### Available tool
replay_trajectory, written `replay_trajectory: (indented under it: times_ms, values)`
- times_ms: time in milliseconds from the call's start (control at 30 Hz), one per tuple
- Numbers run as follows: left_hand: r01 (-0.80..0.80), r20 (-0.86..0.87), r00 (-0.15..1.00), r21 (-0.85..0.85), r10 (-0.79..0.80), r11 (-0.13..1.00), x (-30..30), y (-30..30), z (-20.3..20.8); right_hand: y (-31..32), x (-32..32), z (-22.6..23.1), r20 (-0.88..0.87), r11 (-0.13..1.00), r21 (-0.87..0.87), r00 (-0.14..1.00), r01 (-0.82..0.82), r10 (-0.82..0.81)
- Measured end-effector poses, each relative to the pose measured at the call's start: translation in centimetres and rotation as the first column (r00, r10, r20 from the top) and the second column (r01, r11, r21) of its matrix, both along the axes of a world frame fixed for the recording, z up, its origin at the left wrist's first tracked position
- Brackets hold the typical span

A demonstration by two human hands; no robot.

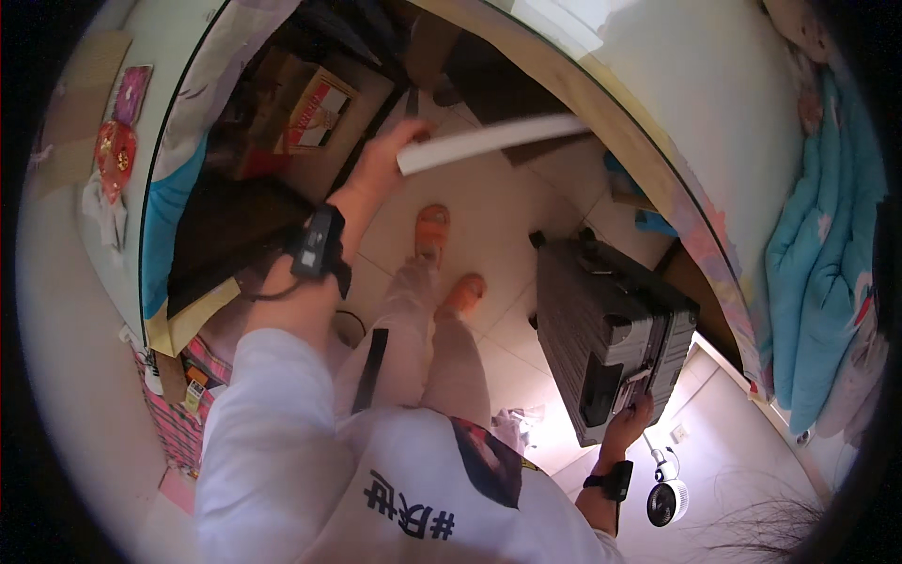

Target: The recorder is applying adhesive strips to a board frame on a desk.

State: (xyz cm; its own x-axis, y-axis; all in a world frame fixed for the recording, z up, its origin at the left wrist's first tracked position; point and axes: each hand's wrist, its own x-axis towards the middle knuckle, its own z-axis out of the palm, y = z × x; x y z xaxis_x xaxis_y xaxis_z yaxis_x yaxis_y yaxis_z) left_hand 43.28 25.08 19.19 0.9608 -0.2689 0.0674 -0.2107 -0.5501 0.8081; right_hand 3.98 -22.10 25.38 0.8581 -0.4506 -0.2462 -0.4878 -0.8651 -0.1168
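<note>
My left hand is raised ahead of me, closed round the near end of a long, flat white object. That object is blurred and points away to the right; its exact kind cannot be made out. Low on the right, my right hand grips a dark grey ribbed suitcase by its side, close to the latches. The suitcase is shut and tilted, with small black wheels toward the far left side. My right fingers are partly hidden against its edge. Black devices are strapped on both wrists.
I stand in orange slippers on a tiled floor. A curved opening surrounds the space. Boxes stand at the far left, and blue bedding hangs at the right. A small fan is near my right wrist; plaid cloth lies left.
</note>
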Motion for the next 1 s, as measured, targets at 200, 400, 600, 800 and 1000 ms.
replay_trajectory:
  times_ms: [200,400,600,800,1000]
  values:
    - [0.121,-0.054,0.992,0.099,-0.116,0.988,-4.8,2.5,-0.7,12.9,14.5,0.4,0.059,0.442,0.876,0.869,0.191,-0.492]
    - [0.279,0.033,0.959,0.086,-0.283,0.956,-7.1,1.2,-0.6,17.7,27.4,-4.0,-0.453,-0.513,0.854,0.605,0.086,-0.654]
    - [0.471,-0.011,0.878,0.207,-0.479,0.858,-11.9,2.6,-6.3,18.3,29.1,-9.2,-0.55,-0.525,0.829,0.447,0.191,-0.706]
    - [0.476,-0.173,0.88,0.292,-0.443,0.83,-15.0,2.5,-6.4,18.0,25.5,-10.0,-0.662,-0.626,0.742,0.413,0.24,-0.626]
    - [0.519,-0.309,0.849,0.331,-0.429,0.788,-18.5,4.4,-2.9,19.3,20.9,-7.9,-0.704,-0.645,0.704,0.418,0.298,-0.575]
